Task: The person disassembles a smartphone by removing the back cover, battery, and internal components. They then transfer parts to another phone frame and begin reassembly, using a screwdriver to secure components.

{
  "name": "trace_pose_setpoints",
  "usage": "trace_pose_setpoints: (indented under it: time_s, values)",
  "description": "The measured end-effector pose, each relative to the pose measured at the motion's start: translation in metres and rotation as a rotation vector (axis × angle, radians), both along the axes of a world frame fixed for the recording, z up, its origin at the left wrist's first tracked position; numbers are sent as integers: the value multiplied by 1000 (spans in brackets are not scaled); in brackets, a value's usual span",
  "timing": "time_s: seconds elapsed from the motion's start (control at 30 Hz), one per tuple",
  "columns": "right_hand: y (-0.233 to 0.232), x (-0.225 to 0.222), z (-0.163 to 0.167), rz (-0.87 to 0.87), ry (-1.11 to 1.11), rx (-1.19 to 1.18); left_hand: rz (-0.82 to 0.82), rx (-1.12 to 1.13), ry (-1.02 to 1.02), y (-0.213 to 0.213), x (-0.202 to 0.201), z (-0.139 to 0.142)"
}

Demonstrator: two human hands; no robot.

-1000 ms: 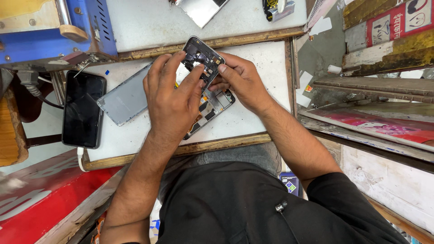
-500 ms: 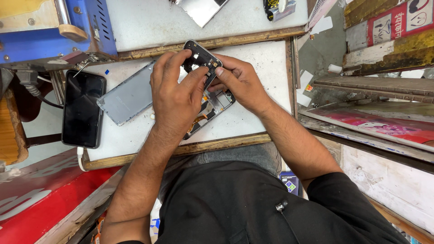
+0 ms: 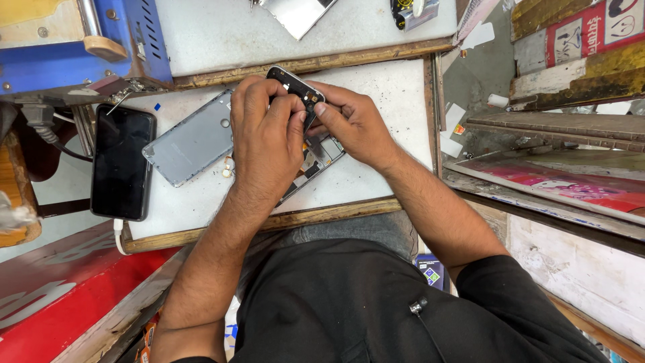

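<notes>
On the white worktop (image 3: 383,101), head view: left hand (image 3: 265,144) and right hand (image 3: 353,124) meet over an opened phone frame (image 3: 316,161) lying flat. Both pinch a black phone part (image 3: 294,84), lifted and tilted above the frame; fingers curled, thumbs pressed in. Grey back cover (image 3: 191,141) lies just left, touching the left hand. Black phone (image 3: 122,161) rests at the board's left edge, well apart.
</notes>
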State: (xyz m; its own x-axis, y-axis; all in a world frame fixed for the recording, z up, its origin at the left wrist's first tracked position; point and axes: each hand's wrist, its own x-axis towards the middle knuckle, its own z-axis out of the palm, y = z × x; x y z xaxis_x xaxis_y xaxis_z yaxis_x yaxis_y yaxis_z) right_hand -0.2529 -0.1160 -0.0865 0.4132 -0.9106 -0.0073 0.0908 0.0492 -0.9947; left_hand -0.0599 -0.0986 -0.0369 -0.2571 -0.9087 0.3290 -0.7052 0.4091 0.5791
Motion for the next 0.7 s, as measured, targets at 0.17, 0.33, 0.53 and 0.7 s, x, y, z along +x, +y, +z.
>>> trace_pose_setpoints:
  time_s: [0.17,0.33,0.53,0.7]
  values:
    - [-2,-1,-2,-52,-21,82,19,-7,89,0,4,2]
    - [-5,-5,-1,-64,-110,182,53,-25,207,3,24,10]
    - [-6,-1,3,-47,-101,211,129,48,274,8,37,13]
    - [-6,1,8,-38,-105,220,101,21,216,6,38,9]
